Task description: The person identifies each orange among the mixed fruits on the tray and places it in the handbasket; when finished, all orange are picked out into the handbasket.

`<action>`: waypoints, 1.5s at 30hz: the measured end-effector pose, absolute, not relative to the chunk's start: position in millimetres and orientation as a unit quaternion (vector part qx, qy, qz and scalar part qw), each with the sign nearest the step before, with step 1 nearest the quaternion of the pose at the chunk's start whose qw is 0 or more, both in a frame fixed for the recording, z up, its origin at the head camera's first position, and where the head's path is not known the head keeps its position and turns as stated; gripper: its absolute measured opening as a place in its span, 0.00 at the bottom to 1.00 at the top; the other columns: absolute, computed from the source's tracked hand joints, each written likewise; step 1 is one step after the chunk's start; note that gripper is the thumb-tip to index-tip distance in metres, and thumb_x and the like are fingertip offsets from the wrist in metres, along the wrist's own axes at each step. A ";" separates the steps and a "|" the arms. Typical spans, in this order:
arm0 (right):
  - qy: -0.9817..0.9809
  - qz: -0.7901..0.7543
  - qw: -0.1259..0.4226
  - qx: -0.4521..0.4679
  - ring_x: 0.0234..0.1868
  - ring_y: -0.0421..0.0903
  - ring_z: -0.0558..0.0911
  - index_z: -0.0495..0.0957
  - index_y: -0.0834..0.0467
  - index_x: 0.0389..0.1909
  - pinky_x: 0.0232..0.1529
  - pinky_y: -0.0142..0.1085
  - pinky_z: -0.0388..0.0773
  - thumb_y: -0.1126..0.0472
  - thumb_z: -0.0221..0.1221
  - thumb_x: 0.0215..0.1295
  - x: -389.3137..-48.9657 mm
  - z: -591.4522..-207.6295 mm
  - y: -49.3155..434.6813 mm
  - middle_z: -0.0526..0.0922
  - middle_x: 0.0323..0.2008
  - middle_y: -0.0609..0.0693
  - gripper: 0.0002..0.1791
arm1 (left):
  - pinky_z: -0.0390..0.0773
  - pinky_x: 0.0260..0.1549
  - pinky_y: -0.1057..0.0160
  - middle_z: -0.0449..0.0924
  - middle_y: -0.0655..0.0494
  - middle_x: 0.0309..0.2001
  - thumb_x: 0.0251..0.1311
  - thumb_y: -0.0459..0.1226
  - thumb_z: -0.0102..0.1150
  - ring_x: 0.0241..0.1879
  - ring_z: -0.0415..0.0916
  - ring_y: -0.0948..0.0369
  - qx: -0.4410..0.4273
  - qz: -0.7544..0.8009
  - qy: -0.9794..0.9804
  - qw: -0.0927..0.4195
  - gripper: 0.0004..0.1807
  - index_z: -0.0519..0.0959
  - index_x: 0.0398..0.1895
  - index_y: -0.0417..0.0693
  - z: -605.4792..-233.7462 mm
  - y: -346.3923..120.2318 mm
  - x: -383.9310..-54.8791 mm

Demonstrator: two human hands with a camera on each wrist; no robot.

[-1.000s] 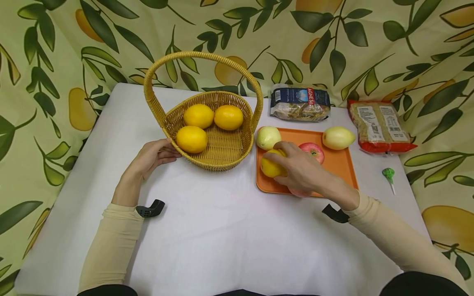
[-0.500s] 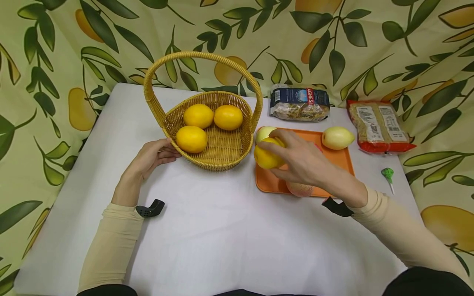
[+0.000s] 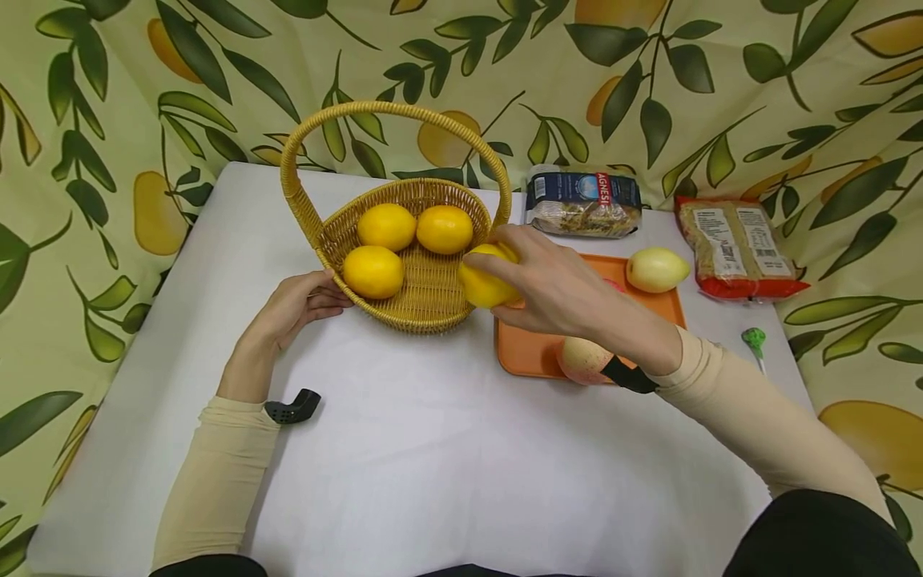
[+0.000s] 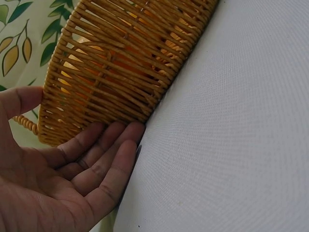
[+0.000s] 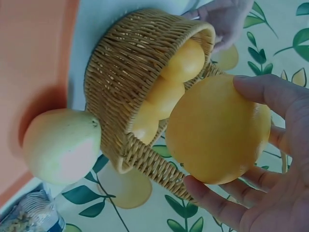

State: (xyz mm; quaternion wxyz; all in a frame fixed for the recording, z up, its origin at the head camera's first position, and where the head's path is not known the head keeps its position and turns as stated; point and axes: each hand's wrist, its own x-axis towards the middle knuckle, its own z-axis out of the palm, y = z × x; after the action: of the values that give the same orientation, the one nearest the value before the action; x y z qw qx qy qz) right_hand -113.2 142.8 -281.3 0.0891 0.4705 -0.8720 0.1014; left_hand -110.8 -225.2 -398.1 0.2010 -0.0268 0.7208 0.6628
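My right hand (image 3: 551,280) grips a yellow lemon (image 3: 487,279), thumb on one side and fingers on the other. It holds the lemon at the right rim of the wicker basket (image 3: 425,324), beside the handle's foot. Inside the basket sit three more lemons, one of them a front lemon (image 3: 373,272). My left hand (image 3: 299,308) rests against the basket's left outer side. In the left wrist view the thumb (image 4: 31,98) touches near the rim and the relaxed fingers (image 4: 113,169) lie against the woven wall, low by the cloth.
Right of the basket lies an orange tray (image 3: 526,353) with a peach (image 3: 582,359), a pale green fruit (image 3: 656,269) and a mostly hidden red apple. Another pale fruit (image 5: 63,145) shows in the right wrist view. Behind are two food packets (image 3: 584,200); a green lollipop (image 3: 755,340) lies far right.
My right hand has lifted the lemon off the tray and carried it left to the basket's right rim. The left hand and the basket have stayed in place.
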 end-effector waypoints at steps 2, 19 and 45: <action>-0.869 0.102 0.094 0.474 0.52 0.58 0.76 0.74 0.49 0.61 0.43 0.47 0.81 0.54 0.68 0.53 -117.0 -281.2 136.9 0.73 0.57 0.61 0.31 | 0.84 0.48 0.68 0.83 0.58 0.39 0.73 0.53 0.43 0.44 0.83 0.62 -0.026 0.662 0.721 0.201 0.30 0.69 0.54 0.30 -398.5 -225.3 -111.1; -0.886 0.076 0.031 0.457 0.55 0.57 0.75 0.70 0.48 0.65 0.36 0.46 0.85 0.53 0.66 0.58 -139.6 -294.4 98.8 0.71 0.60 0.61 0.33 | 0.84 0.48 0.68 0.83 0.59 0.39 0.73 0.53 0.43 0.44 0.83 0.63 -0.024 0.661 0.723 0.197 0.31 0.69 0.56 0.29 -397.9 -226.3 -109.6; -0.890 0.024 -0.032 0.455 0.45 0.53 0.80 0.77 0.51 0.60 0.38 0.42 0.84 0.67 0.61 0.62 -147.4 -330.1 81.0 0.78 0.49 0.57 0.24 | 0.84 0.48 0.67 0.83 0.59 0.39 0.74 0.52 0.42 0.44 0.83 0.63 -0.026 0.656 0.728 0.198 0.31 0.69 0.56 0.28 -398.7 -224.5 -110.5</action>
State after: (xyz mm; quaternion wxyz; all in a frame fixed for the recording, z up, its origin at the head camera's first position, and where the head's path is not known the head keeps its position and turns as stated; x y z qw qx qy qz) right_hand -147.4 81.0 -330.1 -0.0318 0.4550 -0.8896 0.0243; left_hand -110.5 -224.5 -398.7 0.1976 -0.0257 0.7280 0.6560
